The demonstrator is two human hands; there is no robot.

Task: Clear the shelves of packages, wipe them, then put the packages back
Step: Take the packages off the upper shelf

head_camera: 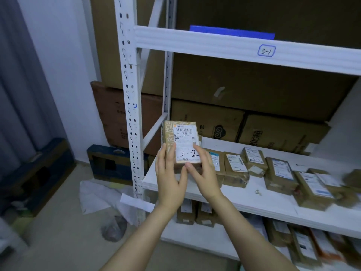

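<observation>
Both hands hold one brown package [181, 137] upright over the left end of the white middle shelf [244, 200]. Its white label carries a barcode and a handwritten "3-2". My left hand [169, 177] grips its left side and my right hand [203, 173] its lower right corner. To the right, several more labelled brown packages [279, 175] lie in a row on the same shelf. The shelf below holds further packages [300, 245]. A blue sheet [232, 32] rests on the upper shelf, whose beam [214, 44] is marked "3-1".
Large cardboard boxes [244, 126] fill the back of the rack and lean against the wall to the left. The rack's white perforated post [130, 106] stands just left of my hands. Plastic bags [113, 227] and dark foam blocks [109, 161] lie on the floor.
</observation>
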